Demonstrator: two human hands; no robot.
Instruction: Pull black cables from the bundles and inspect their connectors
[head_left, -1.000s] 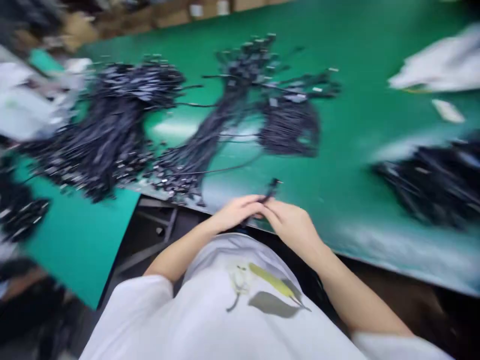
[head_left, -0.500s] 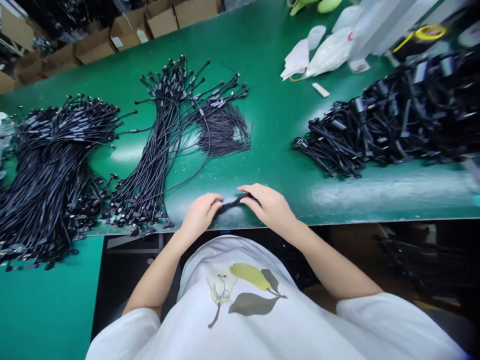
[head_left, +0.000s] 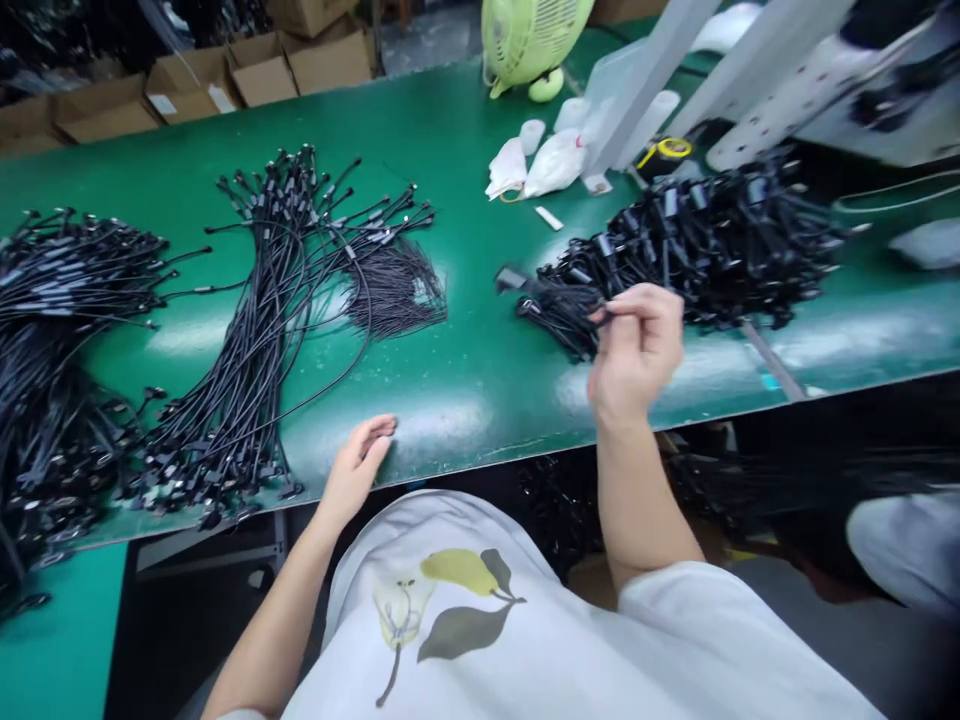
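My right hand is raised over the green table with its fingers pinched on a black cable piece at the near edge of a pile of folded black cables. Resting empty at the table's front edge is my left hand, fingers loosely open. A fanned bundle of long black cables lies left of centre, just beyond my left hand. Another large heap of black cables covers the far left.
White bags, a tape roll and a pale green fan stand at the back. A grey and white machine frame rises at the back right. Cardboard boxes line the far side. Another person's sleeve shows at lower right.
My hands have parted: the right hand moved up and right to the folded cable pile with a cable in it, and the left hand let go and stayed at the front edge. The view swung right.
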